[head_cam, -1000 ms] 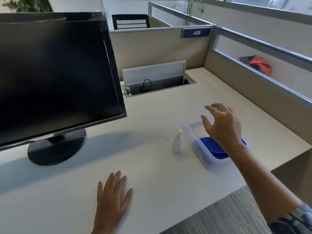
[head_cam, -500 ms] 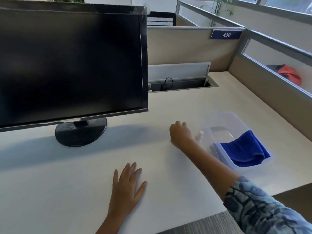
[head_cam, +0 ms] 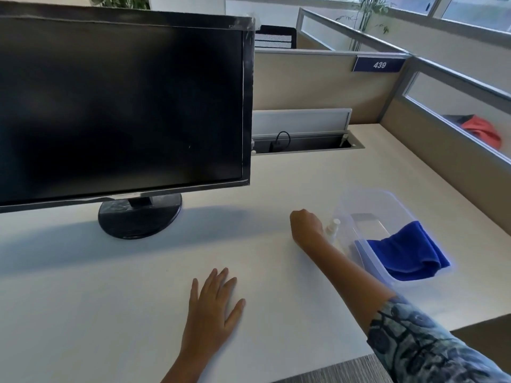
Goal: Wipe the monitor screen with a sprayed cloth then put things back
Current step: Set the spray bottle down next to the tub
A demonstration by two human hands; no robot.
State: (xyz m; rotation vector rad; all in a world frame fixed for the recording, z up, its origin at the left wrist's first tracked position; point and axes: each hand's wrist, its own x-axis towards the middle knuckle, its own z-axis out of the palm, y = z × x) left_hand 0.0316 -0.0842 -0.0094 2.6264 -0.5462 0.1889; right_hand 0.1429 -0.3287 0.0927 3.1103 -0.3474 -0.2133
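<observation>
The black monitor (head_cam: 121,106) stands on its round base at the left, screen dark. A small white spray bottle (head_cam: 332,228) stands upright on the desk, right beside a clear plastic container (head_cam: 370,201) that holds a folded blue cloth (head_cam: 409,252). My right hand (head_cam: 305,226) rests on the desk just left of the bottle, fingers curled down and closed; whatever lies under them is hidden. My left hand (head_cam: 213,302) lies flat on the desk near the front edge, fingers spread, holding nothing.
The pale desk (head_cam: 83,299) is bounded by beige partitions at the back and right. An open cable tray (head_cam: 304,143) with a raised lid sits behind the monitor's right edge. A red object (head_cam: 482,128) lies beyond the right partition glass.
My right hand left the space above the container and dropped to the desk left of the bottle, closing its fingers. The view swung left. My left hand stayed flat.
</observation>
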